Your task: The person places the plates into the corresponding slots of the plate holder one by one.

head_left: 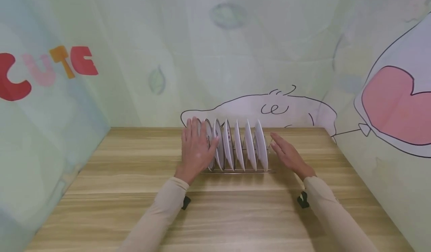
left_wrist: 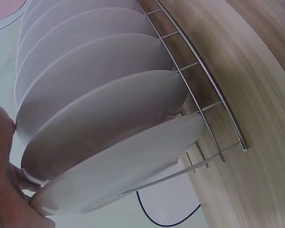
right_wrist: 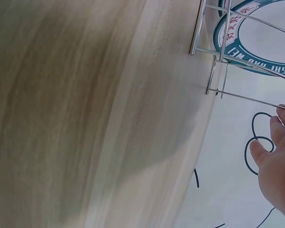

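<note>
Several white plates (head_left: 261, 145) stand on edge in a row in a wire dish rack (head_left: 240, 173). At the row's left end, my left hand (head_left: 196, 147) lies over the leftmost plates, fingers extended and thumb spread to the right. The left wrist view has its fingers right at the rims of the end plates (left_wrist: 118, 164). Beside the rack's right end is my right hand (head_left: 289, 154), its fingers fairly straight. Its fingertips meet the rack's end wire (right_wrist: 247, 98) in the right wrist view. A plate with a teal lettered rim (right_wrist: 247, 59) shows there behind the wires.
The rack stands near the back of a wood-grain table (head_left: 235, 214). Behind it hangs a pale printed backdrop (head_left: 188, 72) with cartoon drawings, and coloured letters (head_left: 79, 60) are on the left side. Small dark devices (head_left: 303, 200) show by both wrists.
</note>
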